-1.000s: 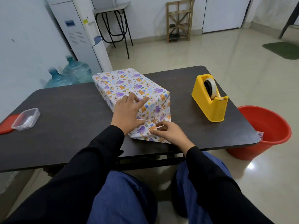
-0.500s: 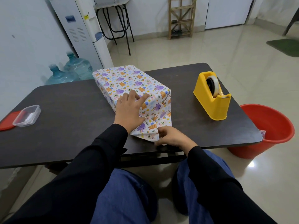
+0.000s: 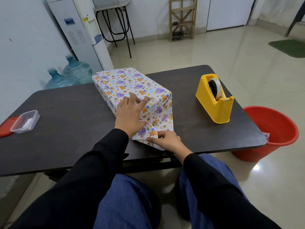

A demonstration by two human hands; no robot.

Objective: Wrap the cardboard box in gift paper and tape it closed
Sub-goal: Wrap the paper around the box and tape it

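Cardboard box (image 3: 132, 83) lies lengthwise on the table (image 3: 66, 121). Gift paper (image 3: 159, 113) covers its top and visible sides, and no bare cardboard shows.

Step in hand, as I read it: closing the box's near end.
- Left hand (image 3: 130, 113): flat, fingers straight and spread, pressing the paper down over the box's near top edge.
- Right hand (image 3: 166, 140): at the foot of the box's near end, fingers curled, pinching the pointed bottom flap that lies out on the table.
- Side folds at that end look creased inward.
- Box's far end: cannot tell whether it is taped.

Tape dispenser (image 3: 214, 103) stands right of the box, well apart from it.

Next move, likely: raise the flap against the near end and pin it with one hand, so the other is free to fetch tape. The paper needs to stay taut, or the folds may spring open.
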